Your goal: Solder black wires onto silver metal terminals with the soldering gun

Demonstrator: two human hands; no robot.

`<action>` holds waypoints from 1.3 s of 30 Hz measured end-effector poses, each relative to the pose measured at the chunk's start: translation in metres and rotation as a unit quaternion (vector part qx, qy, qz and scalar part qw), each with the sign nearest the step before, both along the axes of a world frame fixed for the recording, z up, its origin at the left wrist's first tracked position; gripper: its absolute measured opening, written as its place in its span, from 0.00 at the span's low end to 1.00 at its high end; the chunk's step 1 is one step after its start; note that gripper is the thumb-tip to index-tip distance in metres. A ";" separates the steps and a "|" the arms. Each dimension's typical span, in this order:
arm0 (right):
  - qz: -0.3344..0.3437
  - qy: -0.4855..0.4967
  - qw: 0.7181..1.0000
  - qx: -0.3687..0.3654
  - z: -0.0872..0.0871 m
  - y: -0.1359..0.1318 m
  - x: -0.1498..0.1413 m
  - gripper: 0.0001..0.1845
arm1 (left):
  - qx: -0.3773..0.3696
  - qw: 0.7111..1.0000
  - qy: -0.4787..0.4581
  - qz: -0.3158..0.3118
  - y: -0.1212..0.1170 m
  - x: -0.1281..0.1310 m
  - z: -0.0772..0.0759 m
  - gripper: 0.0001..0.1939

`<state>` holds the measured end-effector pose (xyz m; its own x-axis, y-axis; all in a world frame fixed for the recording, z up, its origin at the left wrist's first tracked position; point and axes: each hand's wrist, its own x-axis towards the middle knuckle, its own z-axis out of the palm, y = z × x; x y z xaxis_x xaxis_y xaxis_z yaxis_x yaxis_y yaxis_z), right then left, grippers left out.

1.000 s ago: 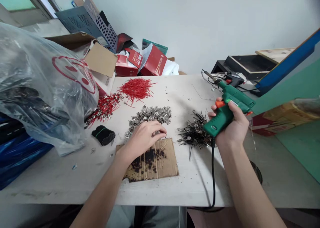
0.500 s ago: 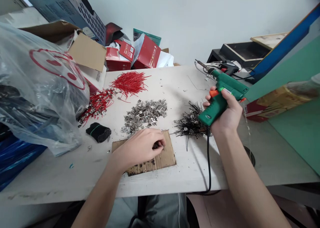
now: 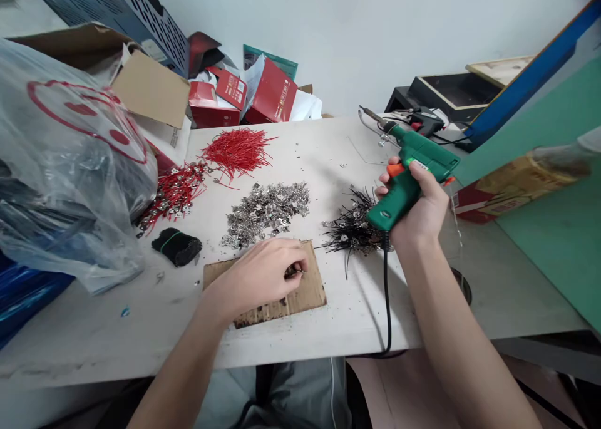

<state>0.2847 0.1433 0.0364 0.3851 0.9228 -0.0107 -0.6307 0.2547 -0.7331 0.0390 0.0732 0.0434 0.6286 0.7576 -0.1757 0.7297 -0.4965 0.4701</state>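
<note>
My right hand [image 3: 420, 206] is wrapped round the grip of a green soldering gun [image 3: 432, 158] with an orange trigger. Its metal tip points up and away to the left, raised off the table. My left hand [image 3: 270, 266] rests over a stained piece of cardboard [image 3: 312, 285], fingers curled in a pinch. A small shiny metal piece shows at its fingertips; the rest is hidden by the fingers. Just beyond lies a heap of small silver metal pieces [image 3: 267, 210]. Short black wires with metal ends [image 3: 352, 228] are piled below the gun.
A bundle of black wires [image 3: 177, 247], loose red wires [image 3: 239, 152] and red wires with metal ends [image 3: 173, 194] lie left. A plastic bag [image 3: 84, 166] and open carton [image 3: 150, 87] crowd the left side. The gun's black cord [image 3: 386, 297] runs over the front edge.
The whole view has shifted slightly, so things appear a little further left. Both hands keep the same grip and position over the table.
</note>
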 end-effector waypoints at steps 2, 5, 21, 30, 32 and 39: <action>0.001 0.000 1.000 0.000 0.000 0.000 0.000 0.07 | -0.002 1.000 0.005 -0.001 0.000 0.000 0.001 0.08; 0.004 -0.001 1.000 0.003 -0.001 0.000 0.001 0.09 | -0.003 1.000 0.016 0.000 0.000 0.001 0.002 0.09; 0.007 -0.004 1.000 0.005 -0.001 0.000 0.001 0.10 | 0.012 1.000 0.005 0.014 -0.001 -0.002 0.004 0.05; 0.001 -0.005 1.000 0.007 -0.005 0.003 0.002 0.10 | 0.012 1.000 -0.005 0.013 0.001 -0.002 0.001 0.06; 0.000 -0.003 1.000 0.010 -0.006 0.004 0.003 0.11 | 0.012 1.000 -0.005 0.012 0.001 -0.002 0.001 0.06; 0.003 0.001 1.000 0.013 -0.006 0.006 0.003 0.12 | 0.024 0.999 -0.024 -0.010 0.002 -0.002 0.004 0.06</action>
